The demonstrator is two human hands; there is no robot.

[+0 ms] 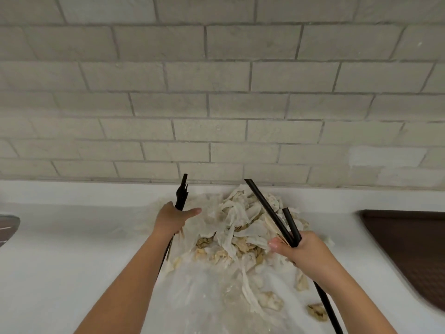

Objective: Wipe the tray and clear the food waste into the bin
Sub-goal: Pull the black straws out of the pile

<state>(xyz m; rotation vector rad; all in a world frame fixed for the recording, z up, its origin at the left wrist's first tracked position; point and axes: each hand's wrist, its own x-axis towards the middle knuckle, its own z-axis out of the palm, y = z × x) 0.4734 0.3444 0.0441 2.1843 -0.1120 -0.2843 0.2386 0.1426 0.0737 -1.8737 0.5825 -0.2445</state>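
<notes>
Two hands work over a white counter [72,237], the broadest surface below the tiled wall. Well beyond the right hand's knuckles lies the brown tray [409,249], cut off by the frame edge, so I cannot tell whether it is wiped. Between the two sets of fingers sits the heap of crumpled napkins and food waste [240,227], on a clear plastic sheet [204,285]. The left hand [172,219] is curled round a black fork [182,196] and pale wooden sticks [181,233], one finger stretched toward the heap. The right hand [305,251] grips black straws [265,208], with thin sticks beside them. The best way on, I judge, is to hold both bundles tight and fold the sheet over the heap so nothing spills. One scrap [317,312] lies loose below the right wrist. No bin shows, and a grey object [8,227] at the left edge is unclear.
</notes>
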